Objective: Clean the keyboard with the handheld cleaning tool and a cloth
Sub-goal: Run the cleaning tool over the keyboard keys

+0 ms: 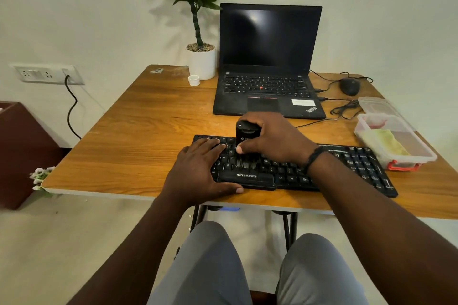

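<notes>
Wood-grain desk [138,131] stands against a pale wall with a socket panel [47,74], carrying a black keyboard [347,166] at its near edge. Behind it sit an open laptop [267,62], potted plant [200,32], mouse [350,86] and a clear box [394,141] holding a yellow cloth [389,140]. The right hand [275,138] has its fingers curled round the black cleaning tool [244,132], bristles on the keys, while the left hand [198,168] lies flat, fingers straight, on the keyboard's left end.

My left hand [198,171] covers the left end of the keyboard [347,168], and my right hand [272,138] hides its middle rows and most of the cleaning tool [244,132]. The tool's bristles over the keys are a blur. Right of the keyboard, I can't make out what fills the plastic box [421,153]. Key legends are mostly too small to read.
</notes>
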